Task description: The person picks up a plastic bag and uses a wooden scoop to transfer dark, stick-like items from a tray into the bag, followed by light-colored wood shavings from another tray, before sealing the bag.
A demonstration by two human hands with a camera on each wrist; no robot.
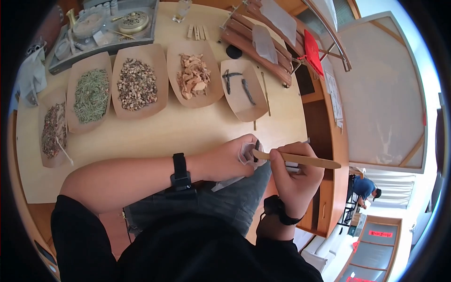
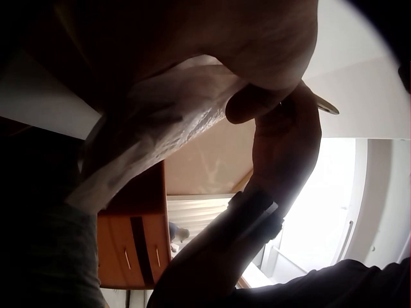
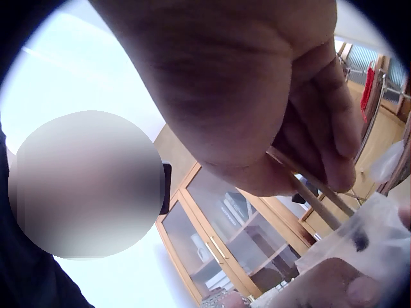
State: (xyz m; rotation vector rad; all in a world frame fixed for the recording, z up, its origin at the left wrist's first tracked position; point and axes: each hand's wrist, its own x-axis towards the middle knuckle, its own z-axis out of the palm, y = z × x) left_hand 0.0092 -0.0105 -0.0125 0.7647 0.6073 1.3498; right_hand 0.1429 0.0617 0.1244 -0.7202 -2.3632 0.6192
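Note:
In the head view my left hand [image 1: 228, 160] holds a small translucent white gauze bag [image 1: 245, 154] above the table's near edge, its mouth turned toward the right hand. Flat wooden tweezers [image 1: 317, 162] are pinched in my right hand [image 1: 299, 176], their tips at the bag's mouth. A dark strip [image 1: 257, 145] sticks up at that mouth beside the tips. The right wrist view shows both tweezer prongs [image 3: 318, 205] reaching the bag [image 3: 385, 221], with a dark spot showing through it. Similar dark twisted strips [image 1: 248, 91] lie in a small paper tray [image 1: 244, 113].
More paper trays hold tan chips [image 1: 193, 77], brown chunks [image 1: 136, 84], green needle-like herb [image 1: 91, 96] and a mixed dried herb [image 1: 53, 129]. A grey tray [image 1: 103, 48] bears a brass burner [image 1: 133, 22]. A slatted wooden rack [image 1: 258, 47] stands at the back right.

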